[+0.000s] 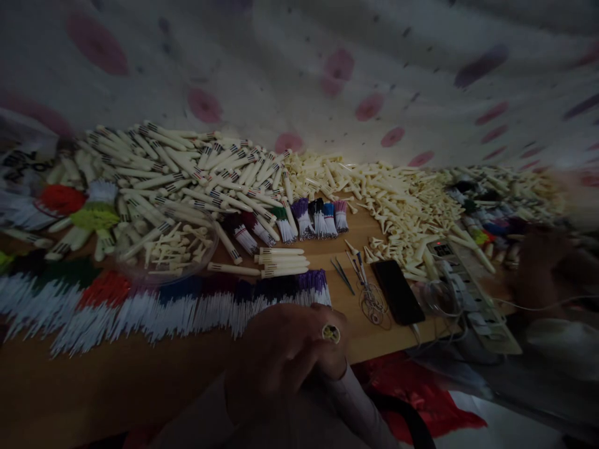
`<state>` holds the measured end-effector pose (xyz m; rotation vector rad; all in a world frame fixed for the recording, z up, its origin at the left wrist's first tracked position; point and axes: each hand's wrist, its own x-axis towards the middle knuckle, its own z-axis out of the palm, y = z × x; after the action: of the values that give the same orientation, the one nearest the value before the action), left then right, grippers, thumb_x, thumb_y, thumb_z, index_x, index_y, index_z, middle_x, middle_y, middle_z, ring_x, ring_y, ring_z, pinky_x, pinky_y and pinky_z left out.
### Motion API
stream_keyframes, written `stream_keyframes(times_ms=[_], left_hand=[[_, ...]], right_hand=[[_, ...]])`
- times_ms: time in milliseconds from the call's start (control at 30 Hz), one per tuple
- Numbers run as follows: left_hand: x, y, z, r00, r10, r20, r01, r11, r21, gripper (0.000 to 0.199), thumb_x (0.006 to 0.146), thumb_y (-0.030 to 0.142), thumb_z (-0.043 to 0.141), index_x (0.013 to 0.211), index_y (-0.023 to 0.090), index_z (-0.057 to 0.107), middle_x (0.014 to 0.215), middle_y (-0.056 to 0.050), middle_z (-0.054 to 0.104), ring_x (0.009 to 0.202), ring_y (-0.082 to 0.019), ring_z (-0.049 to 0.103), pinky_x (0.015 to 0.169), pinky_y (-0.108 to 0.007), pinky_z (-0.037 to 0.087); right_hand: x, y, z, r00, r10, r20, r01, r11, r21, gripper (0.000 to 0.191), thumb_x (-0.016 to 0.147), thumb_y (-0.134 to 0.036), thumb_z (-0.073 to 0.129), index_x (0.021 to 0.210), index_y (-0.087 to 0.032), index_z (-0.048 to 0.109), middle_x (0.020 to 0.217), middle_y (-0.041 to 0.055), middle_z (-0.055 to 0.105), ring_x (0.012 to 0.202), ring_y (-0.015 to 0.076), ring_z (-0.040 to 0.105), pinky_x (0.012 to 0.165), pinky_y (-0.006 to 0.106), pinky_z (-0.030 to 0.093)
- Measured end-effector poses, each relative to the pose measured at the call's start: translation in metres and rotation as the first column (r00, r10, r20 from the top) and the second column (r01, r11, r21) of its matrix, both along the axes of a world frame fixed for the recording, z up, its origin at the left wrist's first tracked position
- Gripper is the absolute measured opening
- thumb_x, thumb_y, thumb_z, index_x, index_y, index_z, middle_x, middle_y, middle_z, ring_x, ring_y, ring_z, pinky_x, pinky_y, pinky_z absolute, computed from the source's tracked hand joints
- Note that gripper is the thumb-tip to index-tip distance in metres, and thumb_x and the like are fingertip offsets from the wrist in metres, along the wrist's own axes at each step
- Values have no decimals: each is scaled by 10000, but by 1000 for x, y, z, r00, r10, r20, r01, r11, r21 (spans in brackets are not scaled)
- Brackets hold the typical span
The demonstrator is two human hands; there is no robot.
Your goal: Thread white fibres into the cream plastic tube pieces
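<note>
Both of my hands are together at the table's front edge. My left hand (276, 349) is closed and overlaps my right hand (333, 355), whose fingers curl round a small round piece (331, 333) with a pale rim and yellowish inside. What my left fingers hold, if anything, is hidden. Just beyond my hands lie purple-topped white refills (314, 288) in a long row of coloured refills (182, 305). Several cream pen barrels (283, 262) lie behind them.
Piles of barrels (187, 162) and cream tips (397, 199) line the back. A clear bowl (213, 249) of tips stands left. Tweezers (343, 276), rubber bands (373, 304), a black phone (397, 292) and a power strip (486, 312) lie right. Another person's hand (538, 268) is far right.
</note>
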<state>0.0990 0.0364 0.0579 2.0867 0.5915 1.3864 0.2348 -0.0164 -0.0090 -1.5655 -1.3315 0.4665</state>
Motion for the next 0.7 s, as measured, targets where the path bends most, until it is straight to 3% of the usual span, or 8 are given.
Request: stream_keyframes(times_ms=[233, 467, 567, 700], left_hand=[[-31, 8, -8, 971, 185, -150, -191, 981, -24, 167, 961, 97, 593, 1045, 203, 692, 918, -11, 747, 839, -104, 719, 811, -178, 576], [-61, 17, -39, 892, 378, -249, -413, 904, -110, 104, 893, 184, 701, 808, 229, 663, 806, 4, 704, 727, -142, 685, 652, -225, 568], [-67, 18, -51, 831, 376, -410, -468, 871, -148, 133, 899, 231, 666, 767, 229, 643, 767, 10, 687, 678, -138, 659, 652, -231, 536], [-68, 16, -63, 724, 272, -634, -531, 807, -260, 197, 929, 327, 566, 829, 237, 709, 778, -3, 704, 677, -171, 663, 655, -274, 523]], right_hand=[[1, 5, 10, 1000, -4, -11, 6, 990, 141, 358, 884, -236, 566, 582, -244, 374, 515, -73, 382, 444, 103, 405, 458, 246, 311], [3, 6, 7, 1000, -6, -23, 10, 985, 172, 363, 893, -226, 567, 576, -246, 392, 500, -72, 380, 430, 109, 402, 442, 255, 303], [10, 5, 0, 998, -44, -35, 50, 983, 175, 354, 910, -236, 574, 590, -242, 422, 514, -68, 398, 439, 112, 410, 444, 258, 309], [22, 3, -8, 994, -97, -45, 103, 978, 179, 363, 925, -248, 589, 595, -238, 437, 517, -65, 419, 448, 112, 409, 450, 258, 314]])
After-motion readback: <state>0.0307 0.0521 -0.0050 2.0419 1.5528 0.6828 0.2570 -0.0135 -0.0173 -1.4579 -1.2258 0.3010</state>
